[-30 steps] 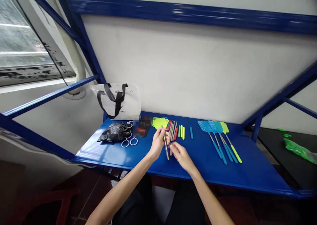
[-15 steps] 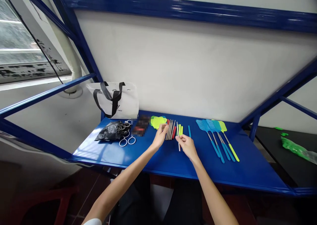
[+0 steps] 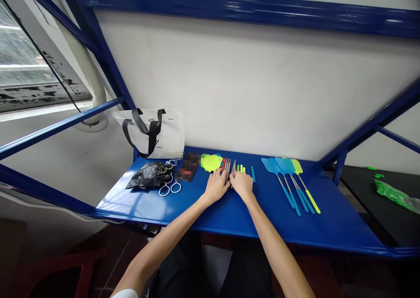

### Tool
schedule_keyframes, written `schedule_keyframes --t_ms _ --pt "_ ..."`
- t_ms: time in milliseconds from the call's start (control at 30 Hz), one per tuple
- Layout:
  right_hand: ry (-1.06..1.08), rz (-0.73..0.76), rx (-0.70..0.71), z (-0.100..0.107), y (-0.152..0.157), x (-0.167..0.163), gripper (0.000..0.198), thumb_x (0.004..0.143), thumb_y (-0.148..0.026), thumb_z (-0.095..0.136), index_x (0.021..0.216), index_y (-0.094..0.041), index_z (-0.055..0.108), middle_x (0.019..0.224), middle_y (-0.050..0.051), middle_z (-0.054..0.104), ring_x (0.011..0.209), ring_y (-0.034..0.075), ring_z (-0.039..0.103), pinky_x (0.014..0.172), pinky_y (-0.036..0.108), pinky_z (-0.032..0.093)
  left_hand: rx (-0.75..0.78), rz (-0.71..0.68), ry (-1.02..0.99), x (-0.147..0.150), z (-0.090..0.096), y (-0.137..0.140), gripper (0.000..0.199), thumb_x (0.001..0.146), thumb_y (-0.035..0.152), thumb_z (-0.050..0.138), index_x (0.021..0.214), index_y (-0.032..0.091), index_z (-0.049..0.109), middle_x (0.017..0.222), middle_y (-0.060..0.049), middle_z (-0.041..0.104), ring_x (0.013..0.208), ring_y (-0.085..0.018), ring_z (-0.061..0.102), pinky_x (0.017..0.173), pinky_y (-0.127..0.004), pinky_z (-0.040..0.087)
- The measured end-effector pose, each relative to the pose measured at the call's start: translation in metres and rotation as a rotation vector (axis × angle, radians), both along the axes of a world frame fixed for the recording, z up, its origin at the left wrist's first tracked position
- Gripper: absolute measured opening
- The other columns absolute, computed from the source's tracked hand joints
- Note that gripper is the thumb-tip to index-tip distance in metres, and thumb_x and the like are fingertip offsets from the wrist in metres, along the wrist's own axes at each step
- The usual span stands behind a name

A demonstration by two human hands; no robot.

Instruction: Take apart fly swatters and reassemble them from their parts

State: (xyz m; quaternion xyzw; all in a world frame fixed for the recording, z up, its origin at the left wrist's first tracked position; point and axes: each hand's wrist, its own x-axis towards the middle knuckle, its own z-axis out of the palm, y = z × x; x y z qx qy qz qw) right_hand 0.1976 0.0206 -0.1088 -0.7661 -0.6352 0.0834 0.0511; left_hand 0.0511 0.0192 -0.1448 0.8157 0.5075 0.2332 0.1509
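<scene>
Several slim metal rods (image 3: 227, 163) lie side by side on the blue table. My left hand (image 3: 216, 187) is low over their near ends, its fingers bent against them. Just to the right, my right hand (image 3: 242, 183) is closed on another metal rod (image 3: 233, 166), close beside the group. Red handle pieces (image 3: 223, 162) show partly behind the rods. Yellow-green handle grips (image 3: 241, 168) stick out past my right hand, and a blue grip (image 3: 253, 174) lies farther right. Yellow-green fly swatter heads (image 3: 211, 162) are stacked beyond my left hand.
Several fly swatters (image 3: 292, 184), blue and yellow-green, lie at the right. At the left are a black plastic bag (image 3: 146, 175), white rings (image 3: 164, 190), a blurred dark packet (image 3: 188, 166) and a white tote bag (image 3: 170, 134). Blue frame bars (image 3: 229, 11) surround the table (image 3: 203, 212).
My right hand has lowered the metal rod and brought it left beside the others. My left hand has moved down and right onto the rods' near ends.
</scene>
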Motion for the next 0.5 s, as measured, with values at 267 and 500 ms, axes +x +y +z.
schedule_keyframes --t_ms 267,500 --pt "-0.053 -0.021 -0.008 0.004 0.004 0.007 0.048 0.113 -0.034 0.04 0.122 -0.015 0.083 0.115 0.023 0.082 0.109 0.032 0.079 0.099 0.041 0.053 -0.006 -0.016 0.002 0.009 0.006 0.002 0.041 0.104 0.028 0.059 0.145 0.025 0.063 0.138 -0.017 0.06 0.112 -0.032 0.071 0.093 -0.041 0.056" --pt "-0.061 -0.005 0.043 0.003 0.007 0.0 0.051 0.115 -0.041 0.04 0.12 -0.014 0.082 0.114 0.023 0.082 0.108 0.033 0.08 0.097 0.04 0.053 -0.002 -0.001 -0.024 0.006 0.006 0.002 0.039 0.106 0.027 0.056 0.144 0.024 0.062 0.148 -0.017 0.057 0.109 -0.031 0.073 0.093 -0.042 0.059"
